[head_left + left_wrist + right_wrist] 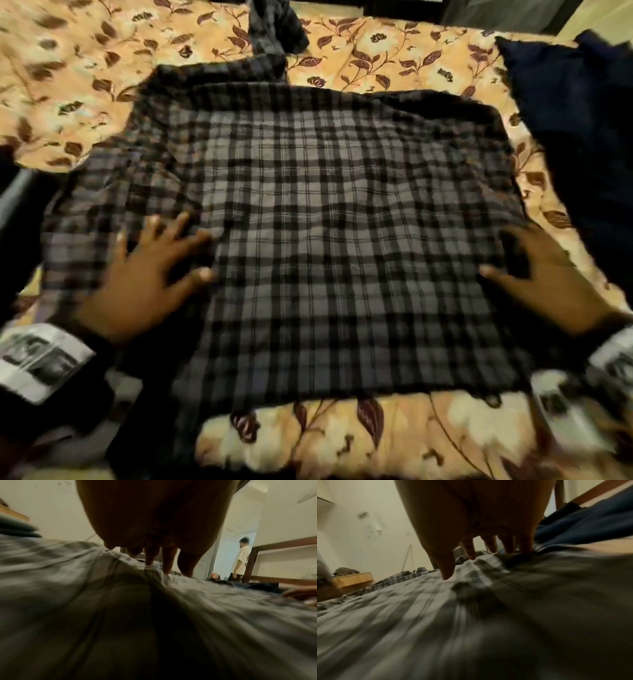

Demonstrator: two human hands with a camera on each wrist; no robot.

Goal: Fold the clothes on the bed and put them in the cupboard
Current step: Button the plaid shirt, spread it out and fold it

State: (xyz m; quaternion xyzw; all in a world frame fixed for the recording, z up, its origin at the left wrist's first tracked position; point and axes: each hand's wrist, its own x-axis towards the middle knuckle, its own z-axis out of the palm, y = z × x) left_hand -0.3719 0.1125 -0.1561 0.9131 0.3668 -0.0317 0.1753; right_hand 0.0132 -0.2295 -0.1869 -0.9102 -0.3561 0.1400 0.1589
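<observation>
While the checked shirt [308, 222] lies spread flat on the bed [394, 442], both hands press on it with fingers straight: the left hand [150, 274] at its left side beside the sleeve, the right hand [544, 277] at its right edge. Each side is nearest its own hand, so a fold inward looks likely. A dark blue garment [582, 130] lies just right. No cupboard is in view.

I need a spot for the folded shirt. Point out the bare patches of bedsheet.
Far left: floral bedsheet is bare, bordered by the plaid shirt and the checked garment at the top. Another bare strip lies below the shirt's near hem, and a smaller one between that garment and the navy clothes. The middle is crowded: left hand and right hand press on the shirt.
</observation>
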